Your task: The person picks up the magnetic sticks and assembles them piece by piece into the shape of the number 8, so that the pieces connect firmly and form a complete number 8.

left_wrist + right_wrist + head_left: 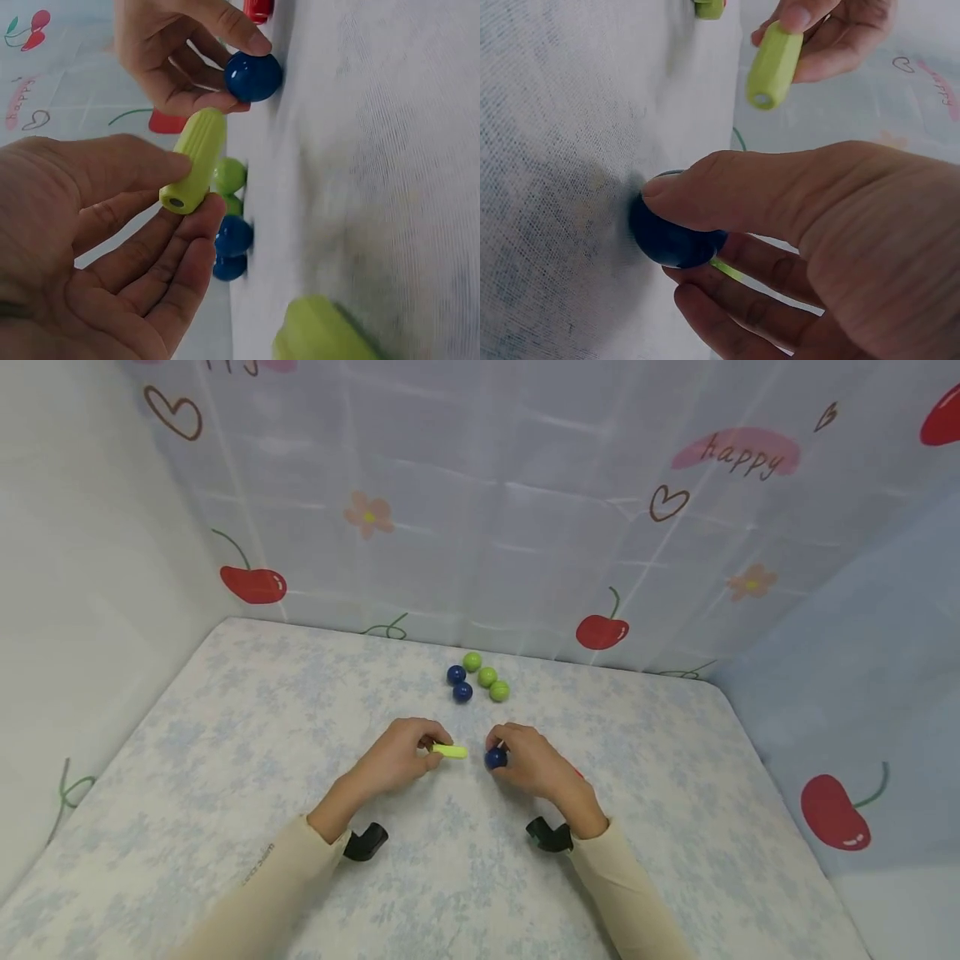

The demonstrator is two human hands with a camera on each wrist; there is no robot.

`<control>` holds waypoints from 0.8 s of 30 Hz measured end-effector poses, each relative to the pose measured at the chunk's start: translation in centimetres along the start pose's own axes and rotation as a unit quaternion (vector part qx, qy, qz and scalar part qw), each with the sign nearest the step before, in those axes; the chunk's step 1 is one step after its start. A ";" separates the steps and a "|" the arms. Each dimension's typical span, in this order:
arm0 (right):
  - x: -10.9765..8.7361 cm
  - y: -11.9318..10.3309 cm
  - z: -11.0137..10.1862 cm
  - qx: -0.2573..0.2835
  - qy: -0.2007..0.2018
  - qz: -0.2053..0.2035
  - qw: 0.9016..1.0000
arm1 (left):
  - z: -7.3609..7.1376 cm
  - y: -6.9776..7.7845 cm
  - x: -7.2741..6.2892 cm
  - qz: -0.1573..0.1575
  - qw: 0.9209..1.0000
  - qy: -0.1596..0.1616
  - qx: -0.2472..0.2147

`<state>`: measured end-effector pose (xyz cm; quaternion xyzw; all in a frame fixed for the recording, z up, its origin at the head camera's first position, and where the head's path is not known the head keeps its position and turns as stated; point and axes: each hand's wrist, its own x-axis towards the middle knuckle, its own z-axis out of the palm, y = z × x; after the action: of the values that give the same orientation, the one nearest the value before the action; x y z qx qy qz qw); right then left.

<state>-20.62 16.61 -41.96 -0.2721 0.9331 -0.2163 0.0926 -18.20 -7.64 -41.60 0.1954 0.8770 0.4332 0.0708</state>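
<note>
Thumb and fingers of my left hand (397,758) pinch a short yellow-green ribbed rod (196,161) with a small hole in its end. The rod is held above the table, pointing toward the right hand. My right hand (531,762) grips a glossy dark blue ball (676,229) between thumb and fingers, right at the tabletop. A narrow gap separates rod and ball in the head view. Close below the left hand, a second yellow-green faceted piece (322,334) lies on the cloth. Beside the right hand is a red piece (259,9), mostly hidden behind that hand in the head view.
Beyond the hands, two blue balls (462,692) and three green balls (487,677) sit grouped on the patterned tablecloth (300,693). A printed curtain (480,527) hangs along the back edge. Black curved pieces (366,842) stick out by both sleeves.
</note>
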 end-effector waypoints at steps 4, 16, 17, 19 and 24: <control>-0.3 0.0 -0.1 0.008 -0.005 -0.008 1.000 | 1.0 0.2 1.0 -0.010 1.000 -0.025 -0.016; -0.9 0.2 -0.6 0.014 -0.013 0.003 1.000 | 2.8 0.3 2.3 0.003 0.999 -0.032 -0.025; -0.9 0.3 -0.6 0.015 -0.013 0.004 1.000 | 2.9 0.2 2.4 0.004 0.999 -0.032 -0.023; -0.9 0.2 -0.7 0.015 -0.014 0.005 1.000 | 3.0 0.2 2.5 0.003 0.999 -0.033 -0.021; -0.6 0.1 -0.7 0.016 -0.018 -0.010 1.000 | 3.1 -0.1 2.5 -0.010 0.999 -0.039 -0.022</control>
<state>-20.35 17.29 -41.34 -0.2837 0.9250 -0.2271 0.1110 -19.63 -4.36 -43.46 0.2014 0.8658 0.4439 0.1133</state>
